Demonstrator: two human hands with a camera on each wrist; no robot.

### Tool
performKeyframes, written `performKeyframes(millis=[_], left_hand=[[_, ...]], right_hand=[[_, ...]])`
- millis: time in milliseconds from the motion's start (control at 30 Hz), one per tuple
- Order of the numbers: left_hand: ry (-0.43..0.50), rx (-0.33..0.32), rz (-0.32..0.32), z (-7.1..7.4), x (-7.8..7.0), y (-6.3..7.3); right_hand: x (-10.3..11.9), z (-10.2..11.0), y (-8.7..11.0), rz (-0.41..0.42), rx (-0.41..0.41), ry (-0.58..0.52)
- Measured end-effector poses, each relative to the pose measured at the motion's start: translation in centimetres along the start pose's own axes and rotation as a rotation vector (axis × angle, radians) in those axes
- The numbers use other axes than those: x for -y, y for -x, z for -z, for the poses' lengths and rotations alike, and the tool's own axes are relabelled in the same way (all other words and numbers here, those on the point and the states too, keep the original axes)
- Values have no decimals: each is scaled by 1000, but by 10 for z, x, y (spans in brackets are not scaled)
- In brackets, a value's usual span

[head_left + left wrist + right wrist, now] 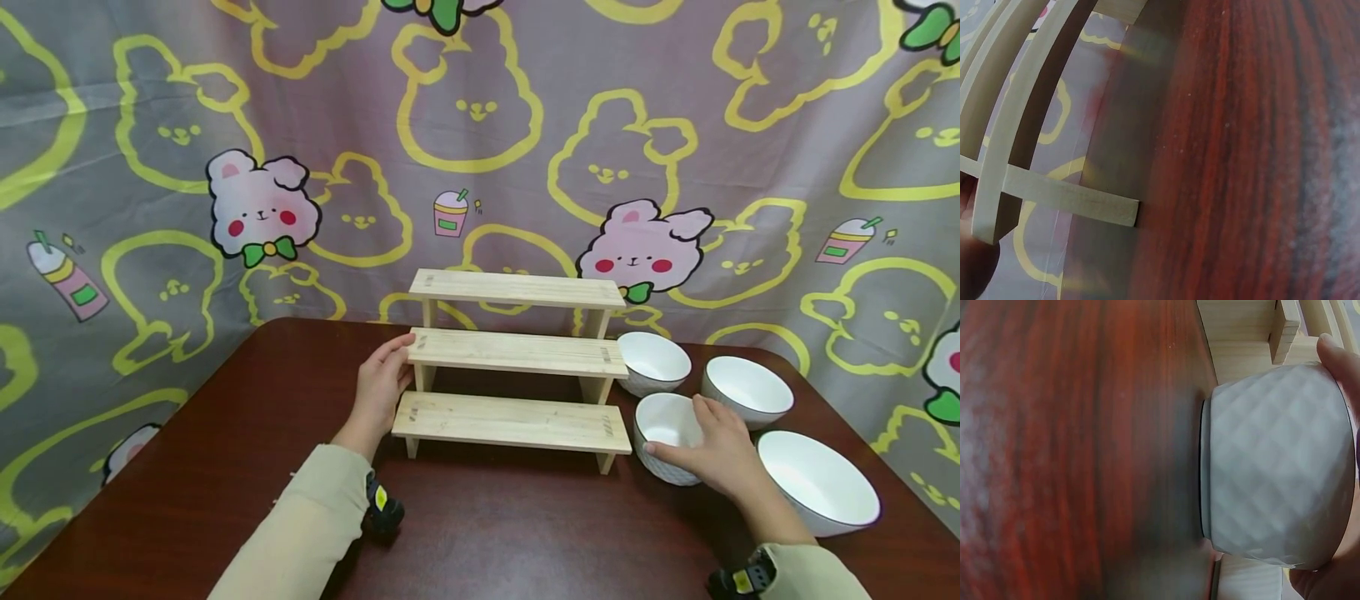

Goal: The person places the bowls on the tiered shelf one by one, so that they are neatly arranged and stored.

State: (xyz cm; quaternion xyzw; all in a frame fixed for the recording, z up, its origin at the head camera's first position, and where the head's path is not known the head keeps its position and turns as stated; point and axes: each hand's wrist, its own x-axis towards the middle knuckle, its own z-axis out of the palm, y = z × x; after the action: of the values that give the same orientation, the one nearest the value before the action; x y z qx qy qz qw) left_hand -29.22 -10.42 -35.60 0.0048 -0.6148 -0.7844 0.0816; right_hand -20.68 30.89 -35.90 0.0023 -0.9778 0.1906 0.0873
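Note:
A three-tier wooden display stand (510,350) rises in steps on the table. My left hand (381,387) holds the left end of its middle tier. In the left wrist view, part of that hand shows at the lower left beside the pale stand (1072,197). To the right of the stand, a small white bowl (663,421) sits upright. My right hand (720,446) grips it across the rim, thumb on the near side and fingers on the far side. The right wrist view shows the bowl's quilted outer wall (1279,465), its base at the tabletop.
Behind the gripped bowl stands another white bowl (654,357), close to the stand's right end. Farther right are a wider bowl (748,387) and a large oval-looking bowl (821,479). All are on the dark reddish table (480,533). A bunny-patterned curtain (480,200) hangs behind.

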Motion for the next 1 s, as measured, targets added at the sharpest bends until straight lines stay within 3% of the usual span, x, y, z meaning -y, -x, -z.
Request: performKeyframes(millis=[267,1000], left_hand=[[16,-4,-2,1,-1,0],[-60,18,1,6,-3,4]], right_hand=[[3,0,1,2,-8,20],[11,-4,9,85,-223,102]])
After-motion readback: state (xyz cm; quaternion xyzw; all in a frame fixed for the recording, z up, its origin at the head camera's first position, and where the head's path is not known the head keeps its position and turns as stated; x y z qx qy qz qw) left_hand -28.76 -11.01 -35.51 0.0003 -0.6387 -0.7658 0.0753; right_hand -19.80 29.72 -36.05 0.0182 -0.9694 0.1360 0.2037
